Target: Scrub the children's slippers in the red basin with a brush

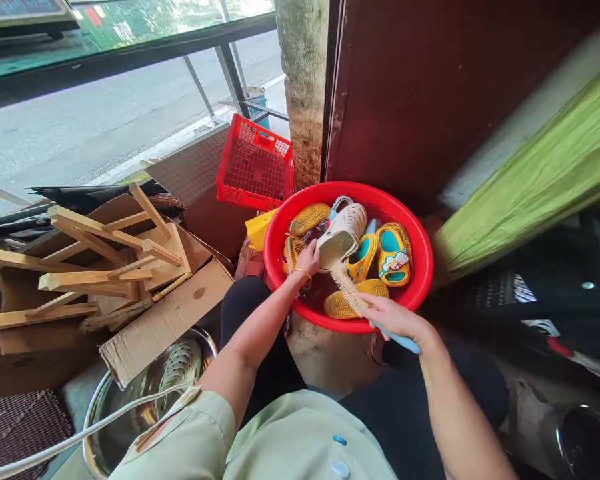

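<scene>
My left hand [307, 262] grips a white clog [336, 248] by its left side, holding it tilted over a red basin [423, 267]. In my right hand [393, 317] is a scrubbing brush [349, 290] with pale bristles and a blue handle. The brush head is at the clog's lower end. Several yellow shoes lie in the basin, among them a yellow sandal [394, 257] with a turquoise inside and a yellow sole [337, 305] below the brush. Dark water shows between them.
Behind the basin stands a red crate [255, 163]. Wooden stools [130, 260] and cardboard [173, 320] fill the left. A metal basin [97, 407] with white clogs is at lower left. Green cloth [535, 180] hangs at right.
</scene>
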### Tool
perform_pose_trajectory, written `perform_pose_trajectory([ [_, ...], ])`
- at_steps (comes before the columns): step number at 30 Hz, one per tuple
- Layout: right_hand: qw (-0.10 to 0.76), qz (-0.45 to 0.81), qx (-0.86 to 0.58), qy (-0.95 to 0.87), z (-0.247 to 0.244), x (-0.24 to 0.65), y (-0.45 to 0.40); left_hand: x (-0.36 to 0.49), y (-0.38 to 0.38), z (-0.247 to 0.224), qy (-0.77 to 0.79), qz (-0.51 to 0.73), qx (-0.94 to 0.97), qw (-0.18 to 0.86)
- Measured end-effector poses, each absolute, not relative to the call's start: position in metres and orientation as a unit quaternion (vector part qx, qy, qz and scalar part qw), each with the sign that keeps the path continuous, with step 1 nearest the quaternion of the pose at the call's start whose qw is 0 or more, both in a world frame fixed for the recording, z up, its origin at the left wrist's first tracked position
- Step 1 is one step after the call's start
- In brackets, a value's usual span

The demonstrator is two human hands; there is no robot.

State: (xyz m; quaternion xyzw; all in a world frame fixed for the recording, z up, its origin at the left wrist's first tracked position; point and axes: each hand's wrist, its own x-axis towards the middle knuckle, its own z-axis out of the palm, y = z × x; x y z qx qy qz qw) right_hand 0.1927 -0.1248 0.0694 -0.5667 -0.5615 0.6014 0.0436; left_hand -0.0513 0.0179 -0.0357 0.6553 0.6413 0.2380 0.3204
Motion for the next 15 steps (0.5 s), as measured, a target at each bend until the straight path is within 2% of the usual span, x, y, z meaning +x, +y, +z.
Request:
perform_pose_trajectory([
  [4,0.103,0.588,-0.584,-0.550,0.075,0.219,-0.123,-0.051,0.029,-0.041,0.690,0.139,0.648,0.292],
  [7,0.129,0.524,-0.626,-0.562,0.072,0.231,-0.115,-0.047,0.029,-0.045,0.703,0.077,0.646,0.287],
  [12,0.033,0.300,-0.731,-0.613,0.051,0.231,-0.097,-0.042,0.025,-0.053,0.697,0.039,0.650,0.302],
  [15,0.006,0.268,-0.724,-0.636,0.039,0.224,-0.088,-0.042,0.025,-0.056,0.691,0.029,0.656,0.303],
])
